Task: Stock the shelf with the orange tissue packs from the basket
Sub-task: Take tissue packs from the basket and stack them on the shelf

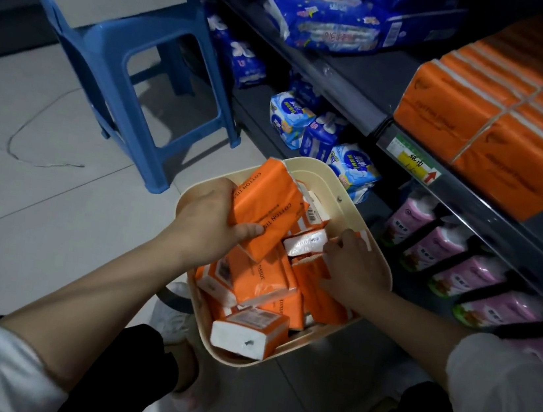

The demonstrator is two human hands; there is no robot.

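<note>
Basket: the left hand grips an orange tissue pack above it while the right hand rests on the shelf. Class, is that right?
Not quite: the head view shows the right hand inside the basket, touching the packs there, not on the shelf.

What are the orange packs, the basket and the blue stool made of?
The orange tissue pack in the left hand looks wrapped in thin glossy plastic film: it wrinkles and shines. The basket seems to be smooth matte cream plastic, with a rounded moulded rim. The blue stool looks like hard moulded plastic with a slight sheen.
</note>
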